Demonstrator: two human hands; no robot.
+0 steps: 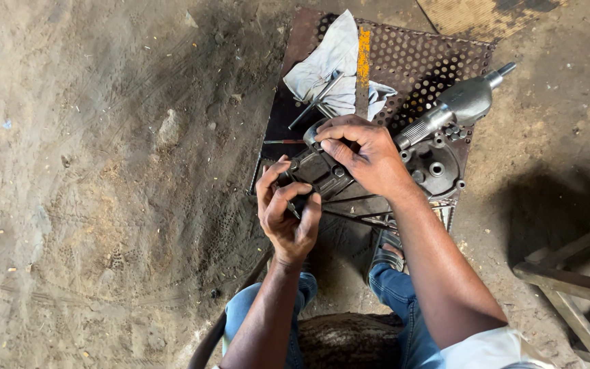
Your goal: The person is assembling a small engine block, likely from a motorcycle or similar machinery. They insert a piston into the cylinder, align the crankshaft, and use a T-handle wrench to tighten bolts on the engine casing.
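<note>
Dark metal engine cover (322, 171) lies on the perforated steel plate (431, 58), long axis running from lower left to upper right — right in front of the knees. Right hand (367, 154) clamps over its upper end, fingers curled down on it. Left hand (288, 212) sits at the lower-left end, fingers (274, 179) pinched around a small slim tool or fastener; too small to tell which. Left hand is the nearer one to that end. Just beyond the right hand: grey gearbox casing (438, 160) with a splined shaft (455, 109) pointing up-right. White rag (332, 65) with a T-handle wrench (315, 101) on it lies further up the plate. Bare dirt floor (104, 205) all round — wooden frame (575, 287) at right.
</note>
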